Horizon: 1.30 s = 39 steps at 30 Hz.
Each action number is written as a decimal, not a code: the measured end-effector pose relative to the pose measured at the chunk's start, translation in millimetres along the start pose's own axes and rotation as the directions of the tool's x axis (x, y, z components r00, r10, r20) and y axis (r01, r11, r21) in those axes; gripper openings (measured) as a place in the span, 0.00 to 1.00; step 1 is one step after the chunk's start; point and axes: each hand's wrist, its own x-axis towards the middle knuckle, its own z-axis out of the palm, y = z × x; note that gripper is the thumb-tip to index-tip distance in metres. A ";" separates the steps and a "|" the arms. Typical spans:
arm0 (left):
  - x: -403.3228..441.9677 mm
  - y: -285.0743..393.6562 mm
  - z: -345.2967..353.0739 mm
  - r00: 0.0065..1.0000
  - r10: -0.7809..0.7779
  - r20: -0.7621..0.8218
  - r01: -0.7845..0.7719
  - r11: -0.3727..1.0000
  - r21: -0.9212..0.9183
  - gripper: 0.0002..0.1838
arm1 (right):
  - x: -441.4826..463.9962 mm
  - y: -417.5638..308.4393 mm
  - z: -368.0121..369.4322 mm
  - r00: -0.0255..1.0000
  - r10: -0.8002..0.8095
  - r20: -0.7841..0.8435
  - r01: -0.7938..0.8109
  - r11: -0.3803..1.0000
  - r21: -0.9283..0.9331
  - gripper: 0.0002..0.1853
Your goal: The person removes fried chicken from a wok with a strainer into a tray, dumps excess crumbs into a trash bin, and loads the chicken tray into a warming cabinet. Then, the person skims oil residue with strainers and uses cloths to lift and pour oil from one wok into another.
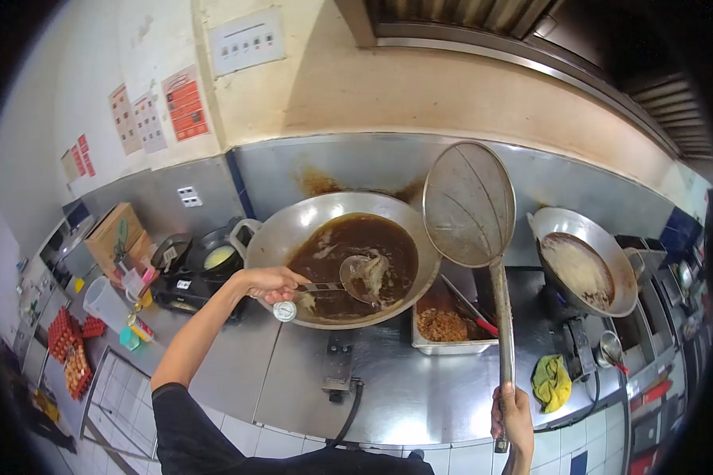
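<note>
My left hand (276,285) is closed round the handle of a ladle (362,279), whose perforated-looking bowl sits in the dark oil of a large wok (261,253). Pale, stringy food (374,273) shows in and around the ladle. Just below that hand is a small round dial (284,311). A long-handled mesh strainer (469,204) stands upright in my right hand (515,417), which grips the lower end of its handle. The strainer's mesh is raised to the right of the wok, and looks bare.
A metal tray (455,347) of brown crumbs, with red-handled tongs (471,309), lies right of the wok. Farther right are a second wok (626,297) with foamy oil and a yellow-green cloth (551,383). Egg trays (65,336), a cardboard box (117,237) and pans stand left.
</note>
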 end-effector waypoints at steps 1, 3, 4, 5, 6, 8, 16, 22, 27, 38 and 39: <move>5.1 1.9 3.5 1.000 0.001 0.013 -0.001 1.000 0.012 0.36 | -2.1 -0.8 -1.5 1.000 -0.007 -0.004 0.007 1.000 0.003 0.27; 10.7 1.8 10.0 0.997 0.067 0.027 -0.066 0.997 -0.030 0.35 | -5.3 -1.0 -7.1 0.999 -0.008 -0.031 0.008 1.000 -0.002 0.27; 16.2 0.7 11.6 0.993 0.104 0.055 -0.100 0.993 -0.062 0.34 | -5.1 0.7 -11.7 0.999 -0.008 -0.037 0.008 1.000 0.007 0.27; 19.4 0.3 15.2 0.993 0.107 0.055 -0.104 0.993 -0.058 0.34 | -4.6 2.1 -15.4 0.999 -0.008 -0.040 0.009 1.000 0.016 0.27; 21.3 4.0 23.4 0.991 0.133 0.031 -0.130 0.988 -0.081 0.33 | -4.8 2.5 -18.6 0.999 -0.012 -0.041 0.013 1.000 0.018 0.27; 25.8 9.5 40.3 0.982 0.188 -0.010 -0.188 0.979 -0.077 0.32 | -5.3 2.6 -25.5 0.996 -0.031 -0.078 0.032 0.999 0.015 0.27; 52.2 4.0 80.2 0.968 0.188 -0.164 -0.222 0.949 -0.225 0.32 | 4.1 15.6 -56.2 0.994 -0.040 -0.101 0.046 0.997 0.061 0.26; 61.2 11.1 106.1 0.946 0.265 -0.189 -0.312 0.900 -0.303 0.32 | 9.4 32.5 -81.7 0.997 -0.032 -0.065 0.037 0.997 0.068 0.26; 68.0 13.6 130.3 0.913 0.336 -0.230 -0.404 0.814 -0.416 0.34 | 10.8 51.3 -98.5 1.000 0.010 0.001 -0.010 0.994 0.105 0.27; 42.8 6.1 213.8 0.770 0.401 -0.496 -0.617 0.664 -0.422 0.33 | 23.3 94.7 -122.9 0.970 0.180 0.161 -0.211 0.956 0.202 0.29; 37.9 1.1 224.0 0.776 0.363 -0.516 -0.604 0.662 -0.443 0.32 | 20.8 95.1 -122.6 0.969 0.193 0.155 -0.223 0.953 0.206 0.29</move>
